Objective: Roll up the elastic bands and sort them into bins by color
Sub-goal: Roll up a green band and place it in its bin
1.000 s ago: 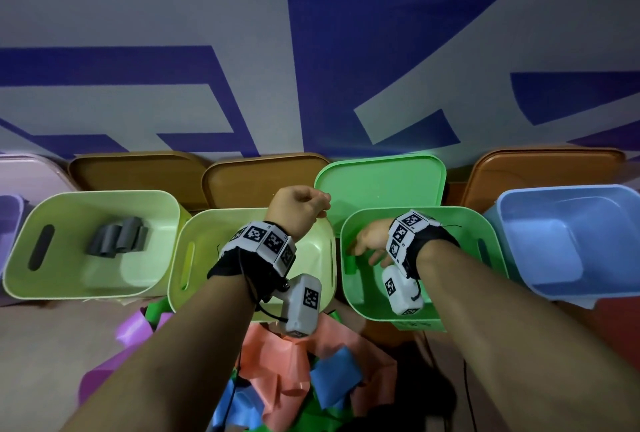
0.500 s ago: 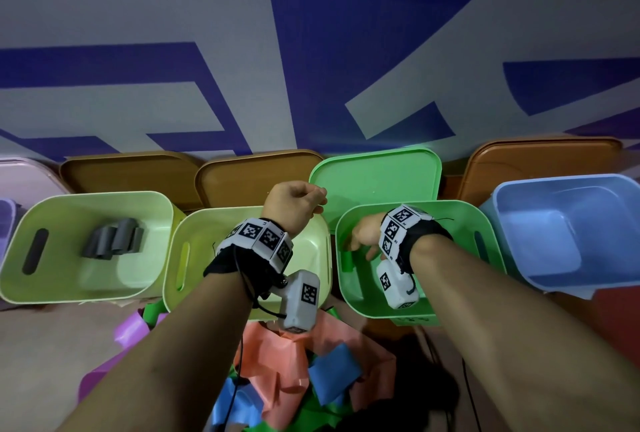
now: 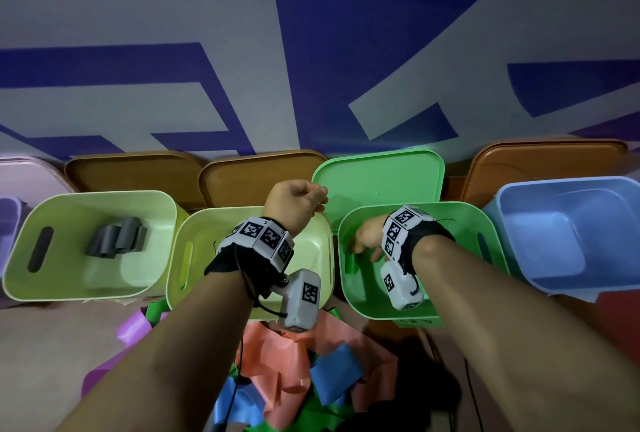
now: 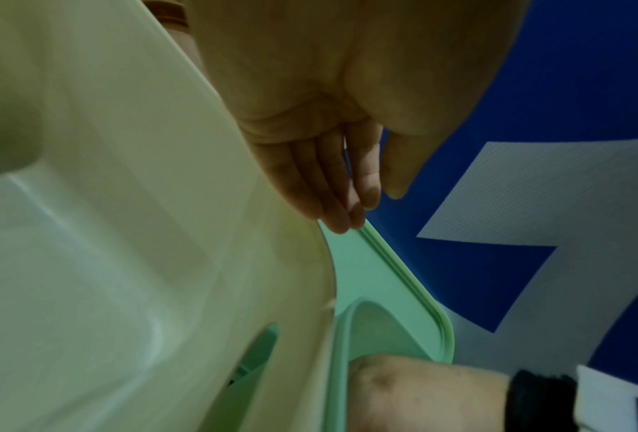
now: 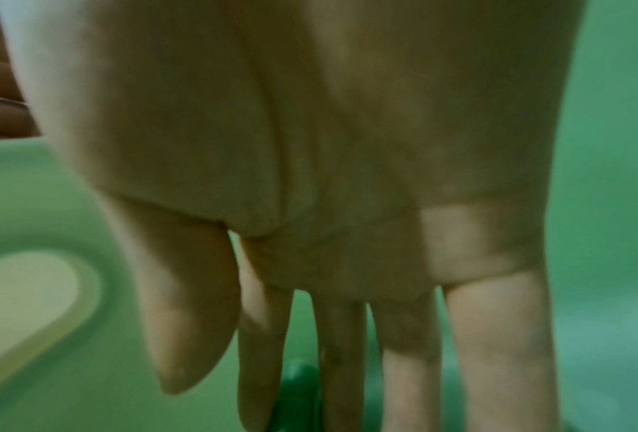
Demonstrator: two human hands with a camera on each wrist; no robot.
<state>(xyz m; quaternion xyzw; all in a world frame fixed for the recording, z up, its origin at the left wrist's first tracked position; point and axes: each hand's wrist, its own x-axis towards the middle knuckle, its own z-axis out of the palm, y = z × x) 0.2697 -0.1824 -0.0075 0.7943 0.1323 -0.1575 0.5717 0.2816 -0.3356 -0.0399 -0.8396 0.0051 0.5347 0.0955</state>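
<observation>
My right hand reaches down inside the green bin. Its fingers are straight and hold nothing. A rolled green band stands on the bin floor just below the fingertips, and the right wrist view shows that green band between two fingers. My left hand hovers over the back rim of the middle lime bin. In the left wrist view the left hand is relaxed, its fingers loose and empty. A pile of unrolled bands, salmon, blue and purple, lies under my forearms.
Grey rolls lie in the left lime bin. A light blue bin stands on the right. A green lid and brown lids lean against the blue and white wall behind the bins.
Almost nothing has changed. The right hand stays low in the green bin over the green roll, and the left hand holds still above the lime bin.
</observation>
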